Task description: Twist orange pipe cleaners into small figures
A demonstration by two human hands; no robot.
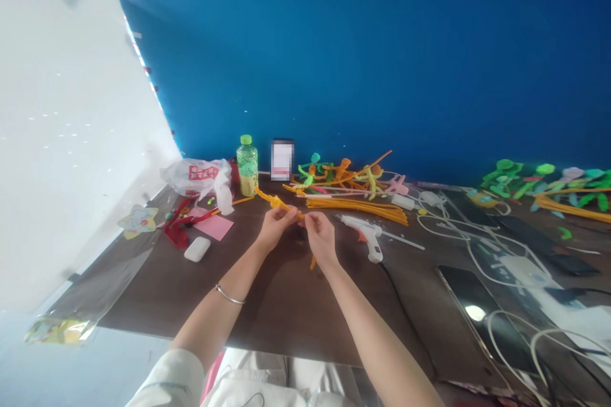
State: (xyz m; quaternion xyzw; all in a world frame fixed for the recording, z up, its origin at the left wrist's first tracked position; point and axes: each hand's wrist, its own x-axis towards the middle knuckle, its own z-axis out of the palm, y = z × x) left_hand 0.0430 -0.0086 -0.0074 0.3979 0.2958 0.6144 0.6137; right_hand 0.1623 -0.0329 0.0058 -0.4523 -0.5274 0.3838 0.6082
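Observation:
Both hands meet over the middle of the dark table, working on an orange pipe cleaner [275, 201]. My left hand [277, 224] is closed on it, and a twisted, thicker part sticks out beyond the fingers toward the bottle. My right hand [319, 235] pinches the same pipe cleaner close beside the left fingertips. A loose orange end [313, 262] hangs below the right hand. Just behind the hands lies a bundle of straight orange pipe cleaners [363, 208]. To the right of my right hand rests a white glue gun [365, 235] with a glue stick in its back.
A green-capped bottle [247, 168], a propped phone [282, 160] and a plastic bag [198, 175] stand along the blue wall. Red-handled scissors [176, 232] and a white case [197, 249] lie left. Pipe-cleaner figures [344, 172], cables and a tablet [487, 315] spread right.

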